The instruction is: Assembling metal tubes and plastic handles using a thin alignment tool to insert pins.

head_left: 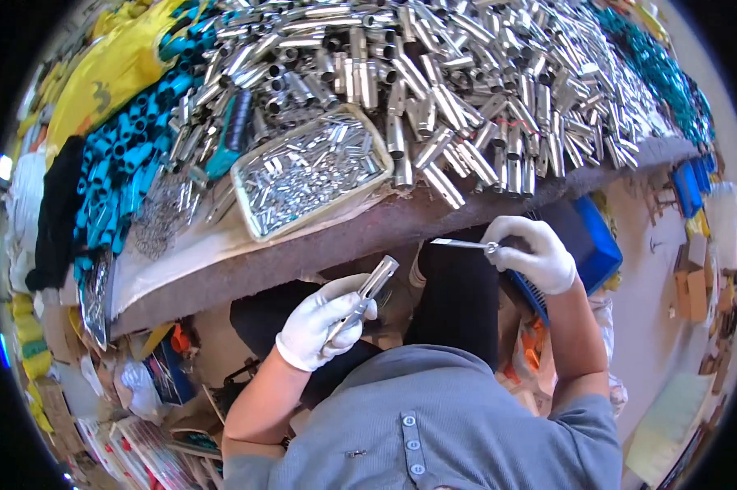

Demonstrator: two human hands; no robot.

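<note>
The work on the piece in hand looks part-way along at most, since the two things being held are apart from each other. The left hand [324,327], in a white glove, is closed round a shiny metal tube [377,279], which slants so that its upper end points away from the body and to the right. The right hand [540,253], also gloved, pinches a thin metal piece [458,243] between thumb and fingertips, its narrow end aimed left, above and to the right of the tube. Both are held over the person's lap, just short of the near edge of the table [344,231]. At this size I can't tell whether the thin piece is a tool or a part, nor whether anything already sits inside the tube. Judging by the table, plenty is left: a big heap of loose metal tubes [515,90] spreads across it, a pale tray [256,231] is well filled with small metal bits [311,171], and teal tubes [144,122] are piled to the left. Nothing in view is clearly set apart as finished, though the shiny heap could hold done and undone tubes alike.
</note>
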